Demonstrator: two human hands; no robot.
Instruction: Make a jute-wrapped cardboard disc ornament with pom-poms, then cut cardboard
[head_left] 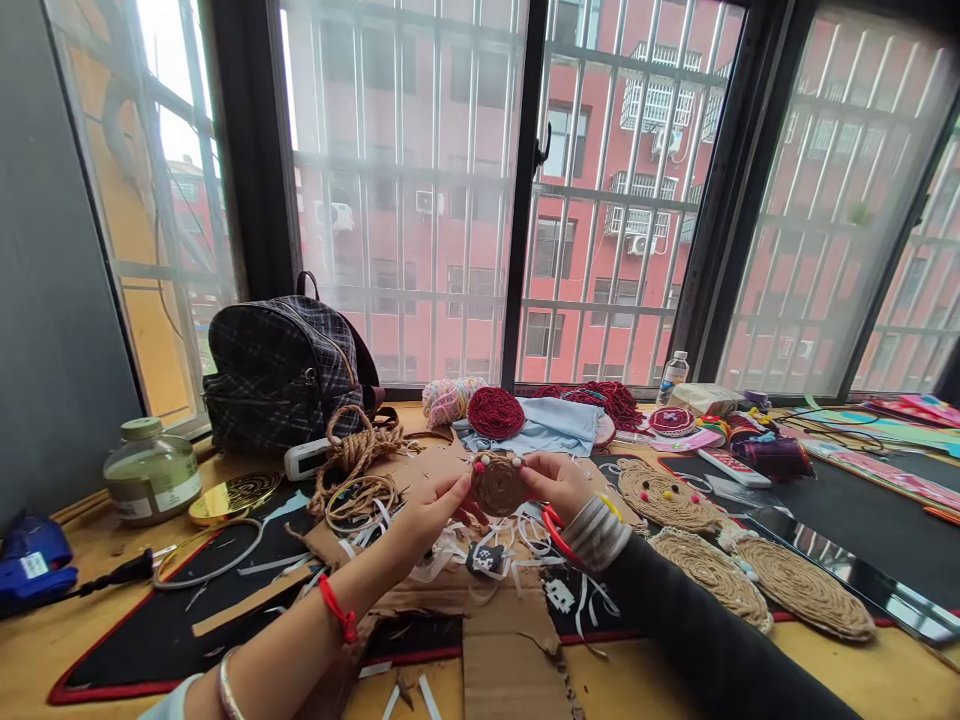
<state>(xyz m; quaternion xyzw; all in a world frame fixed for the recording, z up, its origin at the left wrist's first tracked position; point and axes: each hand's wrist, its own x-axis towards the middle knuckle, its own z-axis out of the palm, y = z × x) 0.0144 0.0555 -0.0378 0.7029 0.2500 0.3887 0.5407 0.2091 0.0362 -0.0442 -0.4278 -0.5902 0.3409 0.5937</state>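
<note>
Between my two hands is a small round coiled-rope disc (498,488), held upright above the cluttered mat. Red and white pom-poms sit along its top edge. My left hand (439,505) is closed on the disc's left edge, with the thumb near a red pom-pom. At the upper right edge, my right hand (556,487) pinches it beside a white pom-pom. Below lie white paper strips (450,550) and a large piece of torn cardboard (510,650). A red-orange loop (559,535), perhaps a scissor handle, shows by my right wrist.
Larger coiled-rope discs (806,585) lie at right beside a dark glossy panel (862,570). A rope bundle (360,450), plaid backpack (281,375), glue jar (150,475) and blue glue gun (34,565) stand at left. Dark red yarn (495,413) sits by the window.
</note>
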